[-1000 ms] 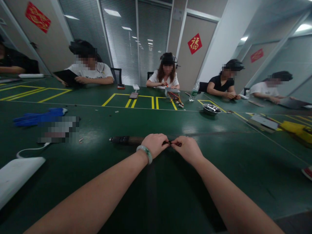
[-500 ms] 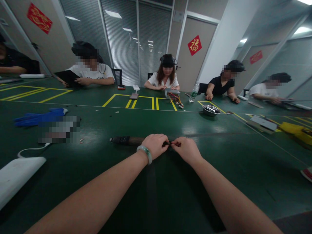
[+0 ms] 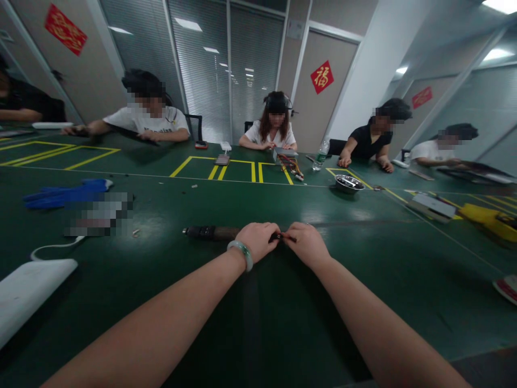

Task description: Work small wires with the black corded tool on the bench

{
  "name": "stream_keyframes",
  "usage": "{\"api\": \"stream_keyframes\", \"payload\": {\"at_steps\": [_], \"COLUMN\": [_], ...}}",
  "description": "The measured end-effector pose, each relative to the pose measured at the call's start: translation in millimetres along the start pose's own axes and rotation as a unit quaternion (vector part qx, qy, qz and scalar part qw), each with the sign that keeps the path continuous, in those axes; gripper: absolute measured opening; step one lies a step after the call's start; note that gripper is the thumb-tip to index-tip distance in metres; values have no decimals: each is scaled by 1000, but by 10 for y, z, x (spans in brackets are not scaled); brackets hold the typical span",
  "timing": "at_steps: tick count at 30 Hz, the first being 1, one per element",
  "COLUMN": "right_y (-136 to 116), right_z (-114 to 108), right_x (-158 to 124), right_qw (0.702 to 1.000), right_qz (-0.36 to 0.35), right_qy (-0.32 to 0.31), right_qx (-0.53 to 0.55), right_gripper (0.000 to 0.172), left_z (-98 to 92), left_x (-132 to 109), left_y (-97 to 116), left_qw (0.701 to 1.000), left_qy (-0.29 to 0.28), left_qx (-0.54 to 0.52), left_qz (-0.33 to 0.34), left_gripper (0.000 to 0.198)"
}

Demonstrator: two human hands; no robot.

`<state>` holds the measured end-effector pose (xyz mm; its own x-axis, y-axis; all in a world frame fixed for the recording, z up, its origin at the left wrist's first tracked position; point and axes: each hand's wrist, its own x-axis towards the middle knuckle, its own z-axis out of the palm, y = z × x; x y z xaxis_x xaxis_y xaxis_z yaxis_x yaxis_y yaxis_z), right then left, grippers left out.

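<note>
A long dark cylindrical tool that looks like an electric screwdriver (image 3: 204, 232) lies across the green table, its metal tip pointing left. Around its right end my left hand (image 3: 258, 241) is closed, with a pale green bangle (image 3: 241, 253) on the wrist. My right hand (image 3: 307, 245) pinches at that same end, thumb and forefinger pressed together close to the left fingertips. What sits between the right fingers is small and mostly hidden; only a dark bit with a hint of red shows in the gap.
Blue gloves (image 3: 67, 194), a blurred-out phone-like device on a white cable, and a white power bank (image 3: 34, 293) lie to the left. A steel bowl (image 3: 349, 184), water bottle (image 3: 321, 154), open box (image 3: 432, 207) and yellow item (image 3: 488, 222) stand right. Several people sit across the table.
My hands stay at the tool's right end, with the right hand's grip slightly shifted. Across the table at left, a person has lowered a dark tablet-like panel and reached out sideways.
</note>
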<state>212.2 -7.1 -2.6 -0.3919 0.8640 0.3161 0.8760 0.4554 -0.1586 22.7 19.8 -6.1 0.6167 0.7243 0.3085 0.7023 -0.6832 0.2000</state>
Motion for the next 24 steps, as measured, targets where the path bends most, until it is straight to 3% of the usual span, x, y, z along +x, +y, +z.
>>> {"api": "stream_keyframes", "payload": {"at_steps": [6, 12, 16, 20, 24], "right_y": [33, -24, -25, 279, 910], "right_z": [78, 79, 96, -16, -404], "right_x": [43, 95, 142, 69, -415], "right_qw": [999, 987, 981, 976, 953], "right_qz": [-29, -60, -53, 30, 167], "right_qy": [-24, -85, -101, -103, -107], "right_qx": [-15, -124, -158, -188, -228], "right_gripper": [14, 16, 20, 15, 11], "left_z": [-26, 0, -7, -62, -78], "left_x": [-25, -31, -67, -124, -149], "left_y": [-1, -11, -25, -35, -61], "left_qw": [1000, 1000, 998, 992, 992], "left_qy": [-1, 8, 54, 96, 83], "left_qx": [-3, 10, 8, 3, -3], "left_qz": [0, -1, 35, 83, 94], "left_gripper": [29, 37, 48, 54, 58]}}
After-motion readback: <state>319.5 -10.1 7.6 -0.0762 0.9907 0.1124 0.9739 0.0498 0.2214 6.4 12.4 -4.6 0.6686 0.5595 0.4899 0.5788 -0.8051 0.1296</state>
